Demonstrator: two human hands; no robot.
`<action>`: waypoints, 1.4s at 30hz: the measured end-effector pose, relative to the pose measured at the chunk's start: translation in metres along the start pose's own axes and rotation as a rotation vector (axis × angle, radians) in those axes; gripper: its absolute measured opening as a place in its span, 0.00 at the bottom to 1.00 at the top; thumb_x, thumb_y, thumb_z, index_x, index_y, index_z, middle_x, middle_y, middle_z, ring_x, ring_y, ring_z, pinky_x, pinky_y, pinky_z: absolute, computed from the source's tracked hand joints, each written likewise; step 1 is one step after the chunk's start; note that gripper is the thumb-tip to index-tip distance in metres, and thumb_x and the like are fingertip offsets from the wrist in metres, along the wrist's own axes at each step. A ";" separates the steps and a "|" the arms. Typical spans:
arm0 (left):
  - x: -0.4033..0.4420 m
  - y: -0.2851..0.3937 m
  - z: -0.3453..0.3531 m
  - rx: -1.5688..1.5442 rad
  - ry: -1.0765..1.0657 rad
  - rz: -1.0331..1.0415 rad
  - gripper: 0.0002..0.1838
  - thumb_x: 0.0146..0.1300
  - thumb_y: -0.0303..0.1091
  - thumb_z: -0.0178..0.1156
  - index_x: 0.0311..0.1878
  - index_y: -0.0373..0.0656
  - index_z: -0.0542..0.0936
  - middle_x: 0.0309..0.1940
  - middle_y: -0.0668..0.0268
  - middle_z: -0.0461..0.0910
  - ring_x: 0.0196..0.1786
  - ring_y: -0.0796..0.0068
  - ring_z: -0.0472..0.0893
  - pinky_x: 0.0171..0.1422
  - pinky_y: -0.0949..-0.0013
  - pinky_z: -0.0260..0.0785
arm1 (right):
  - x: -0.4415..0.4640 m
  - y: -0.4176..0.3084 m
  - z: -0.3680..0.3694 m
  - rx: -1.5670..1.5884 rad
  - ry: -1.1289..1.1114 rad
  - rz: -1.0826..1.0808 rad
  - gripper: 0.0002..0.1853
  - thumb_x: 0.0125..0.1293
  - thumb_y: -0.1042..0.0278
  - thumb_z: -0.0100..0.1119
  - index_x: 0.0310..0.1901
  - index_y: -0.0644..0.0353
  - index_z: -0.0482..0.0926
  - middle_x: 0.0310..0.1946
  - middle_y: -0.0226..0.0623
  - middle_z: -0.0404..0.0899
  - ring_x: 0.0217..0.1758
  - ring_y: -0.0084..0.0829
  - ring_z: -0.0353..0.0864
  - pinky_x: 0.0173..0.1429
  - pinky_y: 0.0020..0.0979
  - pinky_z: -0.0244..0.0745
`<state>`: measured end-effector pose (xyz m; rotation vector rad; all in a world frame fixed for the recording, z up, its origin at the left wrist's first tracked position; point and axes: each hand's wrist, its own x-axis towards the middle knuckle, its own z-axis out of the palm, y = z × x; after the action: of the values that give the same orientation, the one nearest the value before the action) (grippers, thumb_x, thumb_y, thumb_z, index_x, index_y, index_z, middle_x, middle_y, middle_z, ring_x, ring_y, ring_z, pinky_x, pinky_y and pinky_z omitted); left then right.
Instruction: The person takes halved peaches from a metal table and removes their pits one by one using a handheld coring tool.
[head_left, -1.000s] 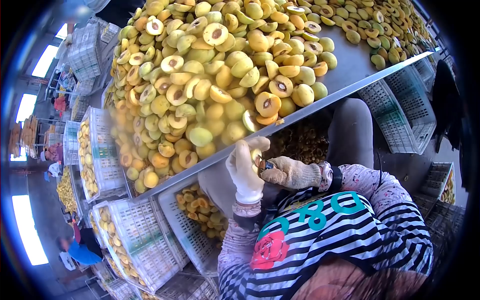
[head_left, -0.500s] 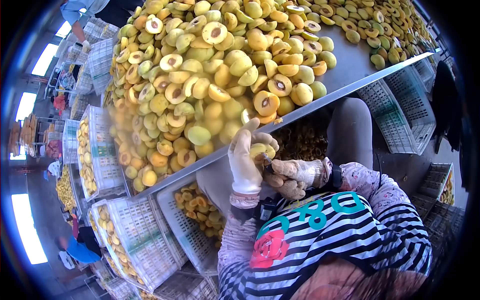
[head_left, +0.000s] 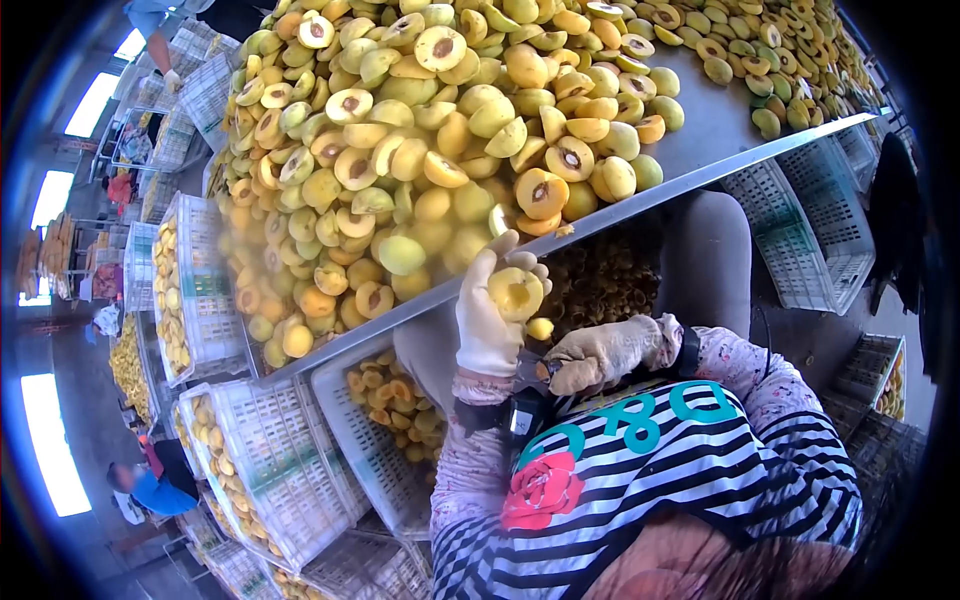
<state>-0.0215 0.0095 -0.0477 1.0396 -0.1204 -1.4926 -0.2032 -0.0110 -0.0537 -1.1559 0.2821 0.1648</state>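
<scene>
My left hand (head_left: 490,315), in a pale work glove, holds a yellow peach half (head_left: 516,293) with its hollowed cut face up. My right hand (head_left: 610,355), also gloved, is closed on a small pitting tool (head_left: 545,371), mostly hidden by the fingers. Just under the peach half, between the hands, a small yellow piece (head_left: 540,328) shows; I cannot tell whether anything supports it. Beyond my hands, a big heap of halved peaches (head_left: 400,160), several with pits still in, covers the metal table (head_left: 690,120).
The table's raised metal edge (head_left: 600,218) runs just beyond my hands. Below lies a dark pile of scraps (head_left: 605,280) between my knees. A crate (head_left: 385,480) with peach halves stands at left, beside more filled crates (head_left: 290,470). White crates (head_left: 800,220) stand at right. Other people work at far left.
My right hand has drawn the tool out of the peach half and moved down, away from it. The half is now turned hollow side up, and a small yellow piece shows below it.
</scene>
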 end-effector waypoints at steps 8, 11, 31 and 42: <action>-0.027 -0.014 -0.013 -0.015 -0.131 0.141 0.22 0.79 0.42 0.48 0.63 0.33 0.74 0.49 0.56 0.82 0.52 0.64 0.83 0.56 0.66 0.78 | 0.007 -0.030 -0.002 -0.635 0.948 -0.141 0.23 0.63 0.54 0.70 0.55 0.55 0.78 0.34 0.42 0.85 0.37 0.45 0.87 0.43 0.40 0.81; -0.023 -0.030 -0.023 0.077 -0.155 0.265 0.23 0.68 0.24 0.49 0.67 0.35 0.71 0.55 0.58 0.78 0.58 0.67 0.78 0.62 0.67 0.72 | 0.026 -0.021 -0.003 -0.789 0.980 -0.154 0.22 0.63 0.53 0.69 0.54 0.54 0.79 0.35 0.47 0.84 0.41 0.51 0.85 0.45 0.45 0.80; -0.100 0.099 -0.120 1.814 0.431 0.749 0.12 0.61 0.33 0.69 0.44 0.35 0.85 0.43 0.60 0.83 0.41 0.69 0.83 0.50 0.68 0.77 | -0.006 0.004 -0.020 0.029 0.406 -0.151 0.11 0.68 0.61 0.70 0.37 0.57 0.79 0.21 0.20 0.71 0.20 0.16 0.67 0.24 0.24 0.63; 0.037 0.097 -0.065 1.766 0.165 0.971 0.33 0.50 0.28 0.73 0.62 0.47 0.77 0.62 0.51 0.74 0.64 0.50 0.77 0.69 0.56 0.72 | -0.029 -0.009 0.001 -0.161 0.587 -0.159 0.16 0.71 0.55 0.65 0.47 0.61 0.79 0.28 0.29 0.76 0.29 0.23 0.75 0.35 0.29 0.73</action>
<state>0.0994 -0.0136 -0.0450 1.9409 -1.7559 -0.0669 -0.2278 -0.0132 -0.0362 -1.3656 0.7011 -0.3045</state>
